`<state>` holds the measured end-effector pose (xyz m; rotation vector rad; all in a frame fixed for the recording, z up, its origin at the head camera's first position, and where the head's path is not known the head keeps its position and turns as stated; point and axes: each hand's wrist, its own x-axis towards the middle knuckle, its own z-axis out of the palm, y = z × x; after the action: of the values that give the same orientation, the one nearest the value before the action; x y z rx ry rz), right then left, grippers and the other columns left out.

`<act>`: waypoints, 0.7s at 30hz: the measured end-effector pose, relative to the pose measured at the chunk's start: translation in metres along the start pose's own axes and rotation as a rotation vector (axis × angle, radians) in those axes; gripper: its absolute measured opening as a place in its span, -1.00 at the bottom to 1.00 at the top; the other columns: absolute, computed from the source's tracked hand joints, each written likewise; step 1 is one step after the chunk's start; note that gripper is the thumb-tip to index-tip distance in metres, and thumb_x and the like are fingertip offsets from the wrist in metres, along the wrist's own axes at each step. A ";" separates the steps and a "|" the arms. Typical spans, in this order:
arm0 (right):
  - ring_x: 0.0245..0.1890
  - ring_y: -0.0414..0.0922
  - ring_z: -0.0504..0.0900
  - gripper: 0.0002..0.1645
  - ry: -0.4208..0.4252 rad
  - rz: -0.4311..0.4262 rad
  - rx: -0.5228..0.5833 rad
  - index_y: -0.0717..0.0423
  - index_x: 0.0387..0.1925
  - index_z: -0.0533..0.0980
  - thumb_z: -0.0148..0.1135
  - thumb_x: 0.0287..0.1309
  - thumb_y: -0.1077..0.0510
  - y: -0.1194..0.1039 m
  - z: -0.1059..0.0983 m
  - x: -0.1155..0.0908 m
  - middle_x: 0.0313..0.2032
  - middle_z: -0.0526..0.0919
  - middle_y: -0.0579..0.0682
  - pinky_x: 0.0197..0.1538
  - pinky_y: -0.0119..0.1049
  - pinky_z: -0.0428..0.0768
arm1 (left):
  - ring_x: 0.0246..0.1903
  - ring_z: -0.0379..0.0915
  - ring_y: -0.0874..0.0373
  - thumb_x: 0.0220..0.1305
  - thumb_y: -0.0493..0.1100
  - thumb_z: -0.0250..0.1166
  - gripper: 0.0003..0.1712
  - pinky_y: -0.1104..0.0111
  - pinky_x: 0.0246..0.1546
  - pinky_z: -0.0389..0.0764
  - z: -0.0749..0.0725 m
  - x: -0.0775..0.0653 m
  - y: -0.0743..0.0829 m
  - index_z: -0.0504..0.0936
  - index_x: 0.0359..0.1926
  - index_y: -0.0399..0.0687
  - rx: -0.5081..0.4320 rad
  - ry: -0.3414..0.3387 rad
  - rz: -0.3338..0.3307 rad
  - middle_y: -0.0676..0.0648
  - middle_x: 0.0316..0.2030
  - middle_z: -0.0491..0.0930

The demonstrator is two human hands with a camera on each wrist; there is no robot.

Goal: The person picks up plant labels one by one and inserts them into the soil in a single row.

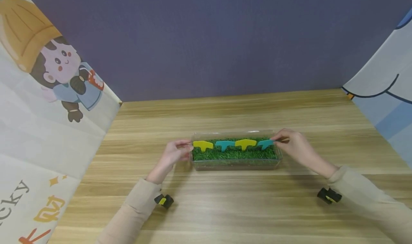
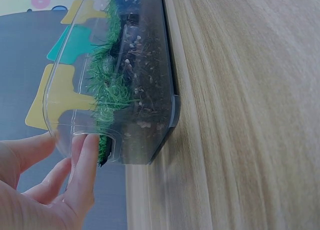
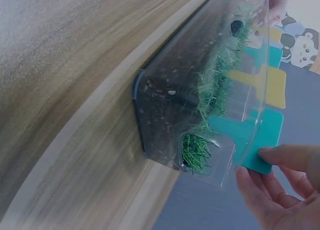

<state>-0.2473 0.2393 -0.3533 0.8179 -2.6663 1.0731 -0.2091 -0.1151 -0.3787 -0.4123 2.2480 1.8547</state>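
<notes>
A clear plastic planter box (image 1: 238, 165) of dark soil and green grass (image 1: 233, 155) sits on the table. Several T-shaped plant labels stand in a row in it: a yellow label (image 1: 203, 145) at the left, a teal one (image 1: 224, 144), another yellow one (image 1: 245, 143), and a teal label (image 3: 256, 135) at the right end. My right hand (image 1: 296, 145) pinches that last teal label by its outer edge, thumb on its face in the right wrist view. My left hand (image 1: 173, 154) holds the box's left end, thumb by the rim and fingers at the end wall's opening (image 2: 100, 145).
The wood-grain table (image 1: 244, 204) stretches in front of the box and to both sides. A dark blue-grey panel (image 1: 225, 40) rises at the back. Printed cartoon cloths (image 1: 58, 129) hang at left and right. Black wrist devices (image 1: 329, 195) show by both sleeves.
</notes>
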 end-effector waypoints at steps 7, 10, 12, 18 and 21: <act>-0.42 0.00 0.58 -0.80 -0.009 0.002 -0.001 0.34 -0.41 0.56 0.21 -0.18 0.53 -0.001 0.000 0.000 -0.42 0.60 0.14 -0.35 -0.31 0.64 | -0.36 0.51 0.08 0.08 -0.34 0.20 -0.57 0.15 -0.16 0.58 -0.001 0.001 -0.001 0.42 0.03 -0.32 0.004 0.002 0.011 -0.25 -0.17 0.51; -0.39 0.03 0.58 -0.79 -0.019 0.021 0.000 0.33 -0.36 0.55 0.20 -0.15 0.51 -0.001 -0.001 -0.001 -0.38 0.60 0.15 -0.33 -0.28 0.64 | -0.35 0.51 0.05 0.08 -0.34 0.20 -0.57 0.15 -0.15 0.57 -0.001 0.001 0.000 0.42 0.02 -0.32 -0.001 0.007 0.010 -0.24 -0.17 0.51; -0.38 0.01 0.58 -0.78 -0.014 0.024 -0.001 0.33 -0.33 0.55 0.20 -0.13 0.49 -0.001 -0.001 -0.001 -0.36 0.60 0.15 -0.32 -0.28 0.64 | -0.33 0.51 0.03 0.08 -0.35 0.20 -0.57 0.14 -0.14 0.57 0.000 0.001 0.000 0.42 0.03 -0.33 -0.003 0.007 0.010 -0.24 -0.18 0.51; -0.36 -0.11 0.57 -0.78 0.006 0.015 0.021 0.30 -0.28 0.55 0.21 -0.07 0.42 -0.002 -0.003 -0.003 -0.32 0.60 0.13 -0.28 -0.31 0.63 | -0.31 0.50 0.00 0.09 -0.33 0.20 -0.56 0.15 -0.13 0.57 -0.002 0.000 -0.001 0.40 0.03 -0.36 0.013 -0.018 0.037 -0.26 -0.16 0.50; -0.36 -0.27 0.55 -0.80 0.037 -0.017 0.026 0.30 -0.29 0.55 0.22 -0.07 0.41 0.001 -0.006 -0.005 -0.33 0.60 0.10 -0.27 -0.41 0.62 | -0.34 0.53 0.02 0.09 -0.31 0.21 -0.56 0.16 -0.16 0.58 -0.006 0.000 -0.003 0.41 0.02 -0.39 0.033 -0.043 0.064 -0.30 -0.16 0.51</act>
<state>-0.2441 0.2464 -0.3508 0.8154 -2.6161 1.1099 -0.2077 -0.1214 -0.3801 -0.2952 2.2849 1.8363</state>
